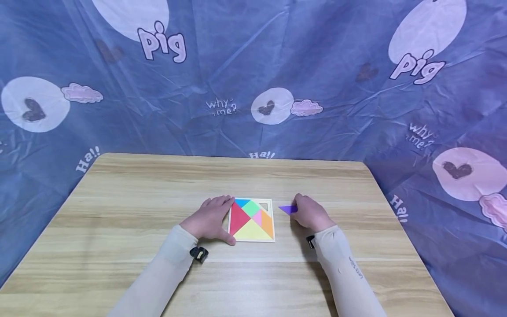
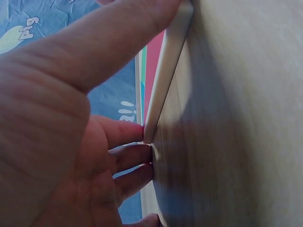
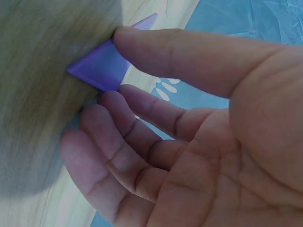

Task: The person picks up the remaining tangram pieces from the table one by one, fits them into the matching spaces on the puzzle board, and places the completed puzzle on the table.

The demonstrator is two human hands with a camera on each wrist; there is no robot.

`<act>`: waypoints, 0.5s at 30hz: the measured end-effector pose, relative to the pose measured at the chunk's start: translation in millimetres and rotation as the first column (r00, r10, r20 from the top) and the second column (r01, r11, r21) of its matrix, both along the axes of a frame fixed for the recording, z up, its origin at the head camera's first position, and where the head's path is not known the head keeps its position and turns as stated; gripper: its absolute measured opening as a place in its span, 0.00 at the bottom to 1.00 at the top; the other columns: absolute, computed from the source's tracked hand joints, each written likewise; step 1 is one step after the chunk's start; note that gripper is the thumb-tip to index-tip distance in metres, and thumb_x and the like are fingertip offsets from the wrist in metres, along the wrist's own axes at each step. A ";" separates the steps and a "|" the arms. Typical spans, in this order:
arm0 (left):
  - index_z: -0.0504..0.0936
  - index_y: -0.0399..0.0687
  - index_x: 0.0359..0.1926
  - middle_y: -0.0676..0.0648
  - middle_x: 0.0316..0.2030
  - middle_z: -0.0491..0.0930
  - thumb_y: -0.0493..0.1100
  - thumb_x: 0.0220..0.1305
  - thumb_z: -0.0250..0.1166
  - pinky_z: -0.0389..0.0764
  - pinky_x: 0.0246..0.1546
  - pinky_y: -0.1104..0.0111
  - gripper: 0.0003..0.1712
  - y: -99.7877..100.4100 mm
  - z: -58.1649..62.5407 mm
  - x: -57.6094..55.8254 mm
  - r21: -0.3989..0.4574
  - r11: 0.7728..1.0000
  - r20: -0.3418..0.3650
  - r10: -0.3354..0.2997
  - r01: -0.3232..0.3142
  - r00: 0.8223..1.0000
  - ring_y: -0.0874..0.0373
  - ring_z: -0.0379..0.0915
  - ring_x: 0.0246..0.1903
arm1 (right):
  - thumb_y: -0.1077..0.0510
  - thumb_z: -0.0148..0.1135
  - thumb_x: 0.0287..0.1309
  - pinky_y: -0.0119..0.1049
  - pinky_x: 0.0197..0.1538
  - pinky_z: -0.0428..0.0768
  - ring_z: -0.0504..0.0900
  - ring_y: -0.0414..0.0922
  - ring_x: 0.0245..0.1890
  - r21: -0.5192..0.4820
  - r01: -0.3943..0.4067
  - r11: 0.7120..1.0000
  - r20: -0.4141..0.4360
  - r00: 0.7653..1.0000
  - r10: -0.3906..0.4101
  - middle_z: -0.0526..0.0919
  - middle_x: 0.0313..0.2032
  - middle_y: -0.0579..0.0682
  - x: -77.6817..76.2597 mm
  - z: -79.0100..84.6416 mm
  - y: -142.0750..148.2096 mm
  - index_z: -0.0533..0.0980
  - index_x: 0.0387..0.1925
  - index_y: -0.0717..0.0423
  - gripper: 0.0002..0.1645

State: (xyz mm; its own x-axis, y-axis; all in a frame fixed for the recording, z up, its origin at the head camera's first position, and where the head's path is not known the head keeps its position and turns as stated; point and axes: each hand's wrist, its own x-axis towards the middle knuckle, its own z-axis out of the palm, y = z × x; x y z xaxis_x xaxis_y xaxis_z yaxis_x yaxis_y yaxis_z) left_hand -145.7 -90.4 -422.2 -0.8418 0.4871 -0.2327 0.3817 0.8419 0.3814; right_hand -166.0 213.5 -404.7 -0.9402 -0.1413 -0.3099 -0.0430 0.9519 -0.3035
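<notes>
A tangram board (image 1: pixel 252 241) with a pale frame lies flat on the table. In it sit a red triangle (image 1: pixel 238 217), a yellow triangle (image 1: pixel 252 232), a green square (image 1: pixel 251 208), and blue, pink and orange pieces. A bare triangular slot shows at its upper right. My left hand (image 1: pixel 211 219) holds the board at its left side, thumb at the near corner and index finger at the far corner. To the right of the board, my right hand (image 1: pixel 310 213) pinches a purple triangle (image 3: pixel 102 66) between thumb and fingers, close to the tabletop.
The wood-grain table (image 1: pixel 158 281) stretches out around both hands. Behind it and along its right side hangs a blue printed cloth (image 1: pixel 222 132). Dark straps (image 1: pixel 199 253) sit at the wrists.
</notes>
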 end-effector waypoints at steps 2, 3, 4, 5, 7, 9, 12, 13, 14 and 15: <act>0.51 0.45 0.74 0.46 0.72 0.54 0.73 0.32 0.73 0.47 0.70 0.53 0.72 0.3 0.6 0.4 -0.002 1.000 0.001 0.002 -0.002 1.000 0.50 0.46 0.71 | 0.58 0.66 0.52 0.43 0.38 0.76 0.74 0.47 0.31 0.006 0.003 1.000 -0.005 1.000 -0.003 0.77 0.32 0.51 -0.1 0.2 0.3 0.74 0.42 0.61 0.17; 0.51 0.45 0.74 0.46 0.72 0.54 0.73 0.32 0.73 0.47 0.70 0.53 0.72 0.4 0.7 0.3 -0.004 1.000 -0.001 0.003 -0.003 1.000 0.50 0.46 0.71 | 0.58 0.67 0.52 0.44 0.38 0.76 0.74 0.47 0.31 0.008 0.002 1.000 -0.008 1.000 -0.002 0.77 0.32 0.51 -0.2 0.3 0.7 0.74 0.42 0.61 0.17; 0.51 0.45 0.74 0.46 0.72 0.54 0.73 0.32 0.73 0.47 0.70 0.53 0.72 0.5 1.0 0.5 -0.003 1.000 0.000 0.003 -0.003 1.000 0.50 0.46 0.71 | 0.58 0.67 0.52 0.44 0.38 0.76 0.74 0.47 0.32 0.011 0.001 1.000 -0.013 1.000 -0.001 0.77 0.32 0.51 -0.1 0.6 1.2 0.74 0.42 0.61 0.17; 0.51 0.45 0.74 0.46 0.72 0.54 0.73 0.32 0.73 0.47 0.70 0.53 0.72 0.5 1.3 0.7 -0.003 1.000 -0.001 0.003 -0.003 1.000 0.50 0.46 0.71 | 0.57 0.67 0.51 0.45 0.38 0.76 0.74 0.47 0.32 0.013 0.002 1.000 -0.018 1.000 -0.002 0.77 0.33 0.51 0.3 0.8 1.6 0.74 0.42 0.60 0.17; 0.51 0.45 0.74 0.46 0.72 0.53 0.73 0.32 0.73 0.47 0.70 0.53 0.72 0.6 1.6 0.8 -0.002 1.000 0.003 0.003 -0.003 1.000 0.50 0.46 0.71 | 0.56 0.68 0.51 0.46 0.38 0.76 0.74 0.49 0.33 0.019 0.004 1.000 -0.028 1.000 -0.003 0.76 0.35 0.53 0.8 1.0 2.7 0.75 0.41 0.59 0.18; 0.50 0.45 0.74 0.46 0.72 0.53 0.73 0.32 0.73 0.47 0.70 0.53 0.72 0.5 1.7 0.9 -0.001 1.000 0.006 0.001 -0.001 1.000 0.50 0.46 0.71 | 0.55 0.69 0.50 0.48 0.38 0.77 0.74 0.50 0.34 0.021 0.006 1.000 -0.035 0.999 -0.005 0.75 0.36 0.54 1.4 1.3 3.6 0.75 0.41 0.58 0.18; 0.50 0.46 0.74 0.46 0.72 0.53 0.73 0.32 0.73 0.47 0.70 0.53 0.72 0.3 1.6 1.1 -0.004 1.000 0.008 0.002 -0.002 1.000 0.50 0.46 0.71 | 0.53 0.70 0.48 0.49 0.39 0.76 0.73 0.52 0.36 0.020 0.011 1.000 -0.037 0.999 -0.010 0.74 0.37 0.55 2.0 2.2 3.8 0.75 0.40 0.57 0.19; 0.51 0.46 0.74 0.46 0.72 0.53 0.73 0.32 0.73 0.47 0.70 0.53 0.72 0.2 1.3 1.1 -0.006 1.000 0.007 0.003 -0.003 1.000 0.50 0.46 0.71 | 0.53 0.70 0.48 0.49 0.39 0.76 0.73 0.52 0.36 0.017 0.016 1.000 -0.034 0.999 -0.015 0.74 0.37 0.55 2.0 2.6 3.6 0.75 0.39 0.58 0.19; 0.51 0.46 0.74 0.46 0.72 0.53 0.73 0.32 0.73 0.47 0.70 0.53 0.72 0.1 1.0 1.1 -0.009 1.000 0.006 0.003 -0.003 1.000 0.51 0.46 0.71 | 0.52 0.71 0.48 0.48 0.39 0.76 0.73 0.51 0.35 0.011 0.023 1.000 -0.029 0.999 -0.023 0.74 0.36 0.55 2.0 2.8 3.3 0.75 0.39 0.58 0.20; 0.51 0.46 0.74 0.46 0.72 0.53 0.73 0.32 0.73 0.47 0.70 0.53 0.72 0.0 0.8 1.0 -0.011 1.000 0.005 0.004 -0.004 1.000 0.51 0.46 0.71 | 0.52 0.71 0.48 0.48 0.40 0.76 0.73 0.51 0.35 0.005 0.029 1.000 -0.022 0.999 -0.029 0.74 0.36 0.54 1.9 3.1 3.1 0.75 0.39 0.59 0.20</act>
